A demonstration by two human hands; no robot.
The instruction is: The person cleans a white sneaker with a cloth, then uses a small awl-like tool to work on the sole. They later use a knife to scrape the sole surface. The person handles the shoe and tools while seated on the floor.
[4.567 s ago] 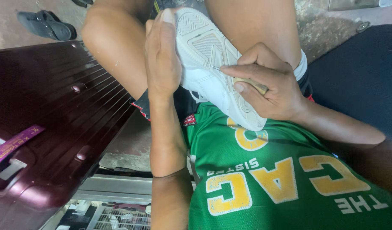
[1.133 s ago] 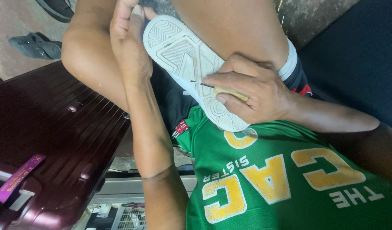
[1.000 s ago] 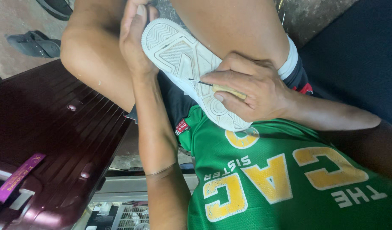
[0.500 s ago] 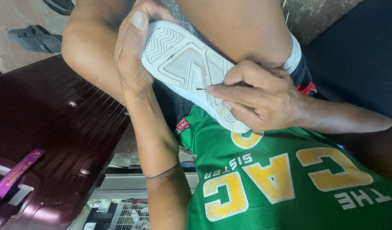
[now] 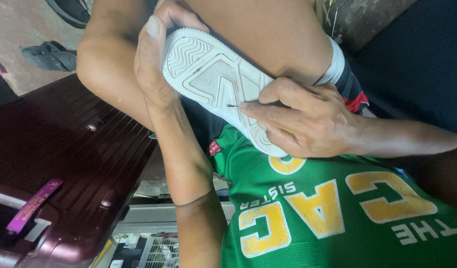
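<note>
Shoe [image 5: 216, 84], white, sole up, lies across the person's bare thighs, above the green shirt [image 5: 337, 213]. Left hand [image 5: 156, 64] wraps closed around its toe end. Right hand [image 5: 303, 119] pinches a thin needle [image 5: 232, 105] against the sole's edge. Maroon suitcase [image 5: 65, 164] sits left.

Soft, even daylight, fairly dim overall. Brightest on the white shoe sole [image 5: 218, 84] and the bare floor [image 5: 20, 30] at far left. Faint sheen along the ribs of the maroon suitcase [image 5: 69, 164]. Deep shadow at right, detail lost. Sharp focus at centre; slight softness toward near edge.
</note>
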